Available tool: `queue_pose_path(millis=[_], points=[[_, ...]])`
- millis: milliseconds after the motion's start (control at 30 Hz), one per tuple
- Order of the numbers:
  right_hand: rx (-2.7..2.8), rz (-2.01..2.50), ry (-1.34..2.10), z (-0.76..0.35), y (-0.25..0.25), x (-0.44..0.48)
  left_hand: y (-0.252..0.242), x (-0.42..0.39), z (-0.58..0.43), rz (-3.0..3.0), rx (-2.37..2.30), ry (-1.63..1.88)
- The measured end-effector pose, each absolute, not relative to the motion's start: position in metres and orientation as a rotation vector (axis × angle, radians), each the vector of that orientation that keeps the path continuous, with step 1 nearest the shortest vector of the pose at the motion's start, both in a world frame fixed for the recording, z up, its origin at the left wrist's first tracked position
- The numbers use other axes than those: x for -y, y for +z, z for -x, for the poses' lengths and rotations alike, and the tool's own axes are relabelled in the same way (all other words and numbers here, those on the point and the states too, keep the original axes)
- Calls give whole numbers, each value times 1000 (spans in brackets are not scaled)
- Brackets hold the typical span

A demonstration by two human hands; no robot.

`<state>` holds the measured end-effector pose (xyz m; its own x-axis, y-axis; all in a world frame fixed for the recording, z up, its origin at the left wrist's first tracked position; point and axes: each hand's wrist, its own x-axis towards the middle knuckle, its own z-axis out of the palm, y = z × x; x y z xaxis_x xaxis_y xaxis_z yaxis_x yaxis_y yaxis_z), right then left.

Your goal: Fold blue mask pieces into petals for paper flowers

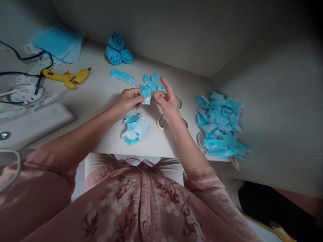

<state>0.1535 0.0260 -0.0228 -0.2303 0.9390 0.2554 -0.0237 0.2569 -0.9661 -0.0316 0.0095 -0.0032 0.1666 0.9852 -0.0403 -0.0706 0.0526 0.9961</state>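
Between the thumb and fingers of my left hand (130,100) is a small blue piece of mask fabric (145,98) with a white strip on it. Close beside its right edge is my right hand (167,101), thumb and fingers pinched together and one finger raised. Whatever that pinch holds, if anything, is hidden. Small cut blue pieces (153,82) lie on the table just beyond my hands. Nearer to me sits a crumpled blue-and-white bundle of fabric (133,129). A pleated blue strip (122,76) rests to the upper left.
Rolled blue fabric roses (116,41) stand at the back. On the left are a yellow glue gun (72,78), stacked blue masks (59,42), black cables and a white device (37,124). Tape rolls (162,122) lie under my right forearm. Blue fabric flowers on sticks (219,117) are piled right.
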Motion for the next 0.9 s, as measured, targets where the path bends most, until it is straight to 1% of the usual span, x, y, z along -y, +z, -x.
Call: queue_pose_path(millis=[100,300,400,567,733,833,900], points=[[1409,918,1165,-162,-22,-32,-3,-12,34,-1162,-1065,1125],[1445,1069,955,-170,-22,-40,-3,-13,36,-1155,-1066,1148],[1473,1147,819,-175,-11,-44,-2,-13,36,-1167,-1069,1150],[1589,1111,715,-194,13,-42,-3,-13,35,-1146,-1080,1155],[1653,1155,756,-201,11,-15,-5,-15,36,-1152,-1068,1166],[1850,1203,840,-197,0,3,-6,-15,36,-1160,-1047,1167],[1996,1178,839,-194,-5,11,-7,-15,36,-1162,-1036,1165]])
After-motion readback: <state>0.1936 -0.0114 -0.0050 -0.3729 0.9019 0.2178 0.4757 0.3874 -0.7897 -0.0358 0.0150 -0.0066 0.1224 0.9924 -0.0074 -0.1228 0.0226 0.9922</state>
